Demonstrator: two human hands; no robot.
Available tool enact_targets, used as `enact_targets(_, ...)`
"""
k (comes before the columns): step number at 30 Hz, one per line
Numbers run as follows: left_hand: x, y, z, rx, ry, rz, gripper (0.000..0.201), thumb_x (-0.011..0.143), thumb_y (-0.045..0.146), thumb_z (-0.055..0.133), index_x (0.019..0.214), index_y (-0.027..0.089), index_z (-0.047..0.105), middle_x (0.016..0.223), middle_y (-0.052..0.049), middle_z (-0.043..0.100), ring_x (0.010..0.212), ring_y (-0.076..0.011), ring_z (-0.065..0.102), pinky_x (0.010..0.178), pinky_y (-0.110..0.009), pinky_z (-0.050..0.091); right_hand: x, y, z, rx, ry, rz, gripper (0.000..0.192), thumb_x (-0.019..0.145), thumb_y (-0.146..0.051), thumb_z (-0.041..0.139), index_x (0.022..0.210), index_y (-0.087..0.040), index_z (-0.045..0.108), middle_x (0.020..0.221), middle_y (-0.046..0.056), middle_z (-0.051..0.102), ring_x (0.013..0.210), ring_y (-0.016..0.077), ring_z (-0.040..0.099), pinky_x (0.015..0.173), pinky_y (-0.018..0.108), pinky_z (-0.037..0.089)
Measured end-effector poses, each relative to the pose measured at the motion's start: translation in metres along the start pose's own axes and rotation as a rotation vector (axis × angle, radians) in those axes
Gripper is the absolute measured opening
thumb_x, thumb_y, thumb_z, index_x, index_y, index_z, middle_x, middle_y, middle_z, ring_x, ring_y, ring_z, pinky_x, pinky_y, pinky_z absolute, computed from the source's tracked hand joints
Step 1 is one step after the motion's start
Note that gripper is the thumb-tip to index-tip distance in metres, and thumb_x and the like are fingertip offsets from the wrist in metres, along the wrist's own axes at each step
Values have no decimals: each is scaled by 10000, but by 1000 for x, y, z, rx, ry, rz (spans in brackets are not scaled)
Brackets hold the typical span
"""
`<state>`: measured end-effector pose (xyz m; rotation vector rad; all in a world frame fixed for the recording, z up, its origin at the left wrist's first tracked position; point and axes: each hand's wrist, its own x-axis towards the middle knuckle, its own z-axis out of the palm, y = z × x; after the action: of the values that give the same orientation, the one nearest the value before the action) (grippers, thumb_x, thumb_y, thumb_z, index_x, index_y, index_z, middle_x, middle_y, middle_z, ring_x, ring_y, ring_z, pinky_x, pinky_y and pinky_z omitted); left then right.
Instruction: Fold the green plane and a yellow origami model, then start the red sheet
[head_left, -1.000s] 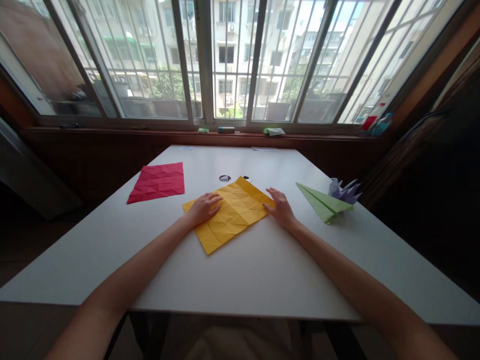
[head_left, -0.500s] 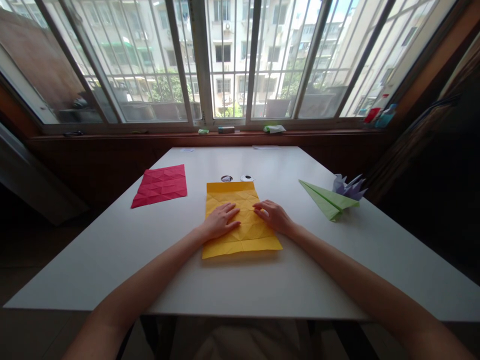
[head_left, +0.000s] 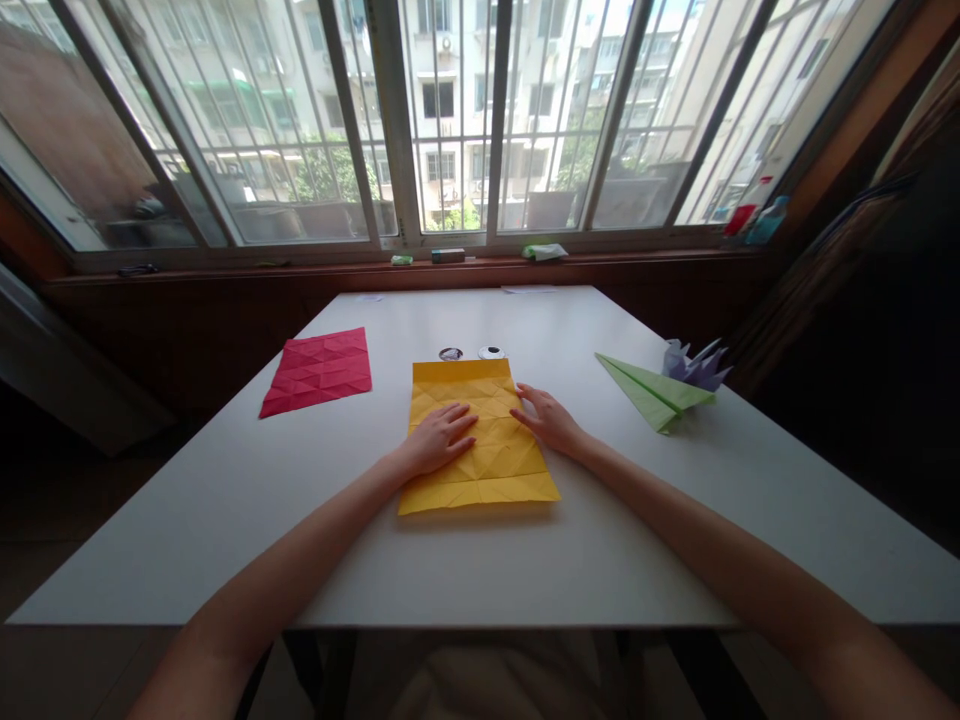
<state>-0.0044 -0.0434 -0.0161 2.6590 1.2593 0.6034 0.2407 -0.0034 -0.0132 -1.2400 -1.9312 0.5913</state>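
A creased red sheet (head_left: 319, 370) lies at far left on the white table (head_left: 480, 570). Next, the left hand (head_left: 436, 438) rests palm down, fingers spread and gripping nothing, on the yellow sheet (head_left: 484, 468), which lies directly in front of the person. The right hand (head_left: 551, 420) is half open at that sheet's right edge (whether it pinches the paper, I cannot tell). Further right sits a green folded paper (head_left: 652, 390). The step seems to be steadying and squaring the yellow sheet; the next move probably calls for light, even pressure along its creases.
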Motion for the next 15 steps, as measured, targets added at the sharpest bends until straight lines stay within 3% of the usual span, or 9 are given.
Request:
enact_targets(6,-1,1,0,-20,29,-20,411,867,371,463,1224,181,533,1355,-119,469,1280,-269,395,1067,-441,325,-3,-7,-5,352,-33,126,640,734,-413,613,1289,-225,355,1304,129,515,1006,228,627,828,404,535)
enact_targets(9,-1,4,-1,-40,81,-45,399,838,355,509,1205,202,536,1322,-107,501,1246,-257,436,1053,-427,348,-3,-7,-6,465,-34,221,740,677,-393,679,1299,-214,319,1301,168,503,916,221,656,733,382,570)
enact_targets(12,1,2,-3,-57,201,-119,459,807,300,547,1252,218,471,1352,-98,466,1270,-242,407,1077,-419,309,-3,-7,-6,529,-41,268,792,586,-309,750,1264,-184,361,1136,146,615,868,215,655,736,384,567)
enact_targets(15,3,-9,-4,-70,391,-300,539,833,272,494,1338,198,320,1420,-136,358,1338,-252,294,1099,-466,234,-3,-8,-5,568,-4,282,765,555,-263,764,1224,-195,400,1059,101,644,887,203,637,803,403,543)
